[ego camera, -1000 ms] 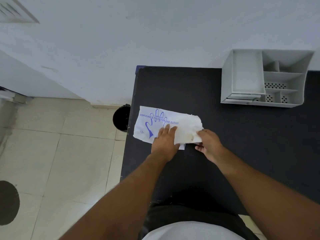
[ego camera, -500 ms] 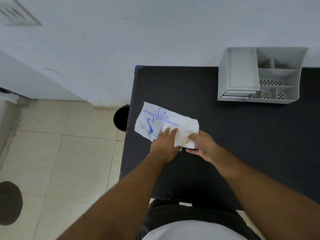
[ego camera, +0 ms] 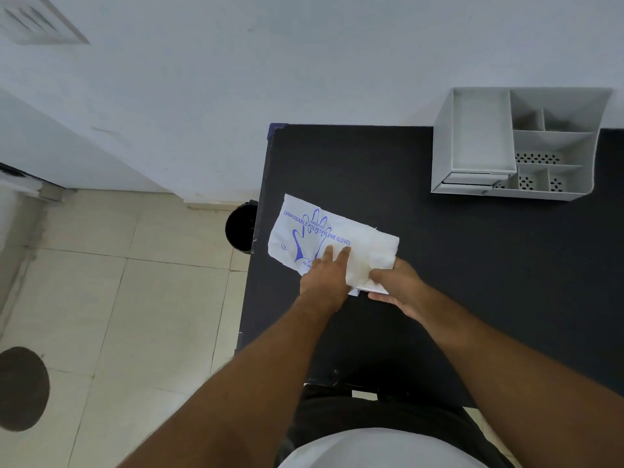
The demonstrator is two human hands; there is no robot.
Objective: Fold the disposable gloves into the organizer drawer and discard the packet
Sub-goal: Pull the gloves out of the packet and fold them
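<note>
**Drawing the gloves out of the packet: hold-down and pull**

While the left hand lies flat with fingers spread on the printed packet, pinning it to the counter, the right hand is closed on the packet's open right end, thumb above and fingers beneath. Whether that grip has the gloves themselves or only the packet's edge cannot be told; a thin white layer shows at the lower edge between the two hands.

Judgement on the step: the gloves are not yet out. The pin should stay toward the sealed, printed end, so the open end is free to release. The pull should run along the packet's length, low and level, since thin film bunches and tears if lifted sharply.

Materials: the packet is white, thin film, slightly crinkled, with a ragged torn right edge and blue print of a hand outline. It lies on the counter's left side, near the edge. The counter is matte black and flat. The organizer is pale grey rigid plastic with perforated floors in some compartments, well apart at the far right against the wall; its drawer looks shut or nearly so. A black bin stands on the tiled floor just beside the counter's left edge.
</note>
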